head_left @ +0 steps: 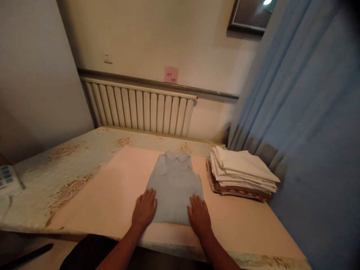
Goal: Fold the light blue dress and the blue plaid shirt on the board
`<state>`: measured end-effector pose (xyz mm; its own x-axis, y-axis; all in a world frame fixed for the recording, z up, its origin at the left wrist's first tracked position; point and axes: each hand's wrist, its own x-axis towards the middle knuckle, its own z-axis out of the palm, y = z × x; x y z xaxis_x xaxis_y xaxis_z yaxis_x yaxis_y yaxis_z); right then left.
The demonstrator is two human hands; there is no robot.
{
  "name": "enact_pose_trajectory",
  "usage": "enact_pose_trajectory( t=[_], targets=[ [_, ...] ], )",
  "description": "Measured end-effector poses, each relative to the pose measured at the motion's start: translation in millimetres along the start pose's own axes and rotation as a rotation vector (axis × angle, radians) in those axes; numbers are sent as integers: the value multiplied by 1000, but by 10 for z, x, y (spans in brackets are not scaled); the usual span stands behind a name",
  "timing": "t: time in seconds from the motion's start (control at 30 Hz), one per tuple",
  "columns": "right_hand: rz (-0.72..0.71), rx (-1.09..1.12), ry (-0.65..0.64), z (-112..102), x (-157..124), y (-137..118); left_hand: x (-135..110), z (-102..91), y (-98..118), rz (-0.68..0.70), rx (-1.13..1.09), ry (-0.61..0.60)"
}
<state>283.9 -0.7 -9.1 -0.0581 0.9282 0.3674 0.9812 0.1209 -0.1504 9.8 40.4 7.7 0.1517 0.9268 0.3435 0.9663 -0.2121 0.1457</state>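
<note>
A light blue sleeveless collared shirt lies flat on a pink sheet, its collar pointing away from me. My left hand rests flat on the shirt's lower left edge, fingers stretched out. On the lower right edge lies my right hand, also flat with its fingers extended. Neither hand grips the fabric. To the right of the shirt stands a stack of folded cloths, white ones on top and brown and patterned ones below.
A flowered tablecloth covers the table under the pink sheet. A blue curtain hangs close along the right side. Behind the table is a radiator. At the far left edge sits a white power strip with a cable.
</note>
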Motion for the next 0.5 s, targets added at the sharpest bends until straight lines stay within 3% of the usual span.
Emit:
enact_pose_trajectory(
  t=[0.5],
  targets=[
    [11, 3, -28, -62, 12, -27, 2, 21, -10, 3, -5, 9]
  ],
)
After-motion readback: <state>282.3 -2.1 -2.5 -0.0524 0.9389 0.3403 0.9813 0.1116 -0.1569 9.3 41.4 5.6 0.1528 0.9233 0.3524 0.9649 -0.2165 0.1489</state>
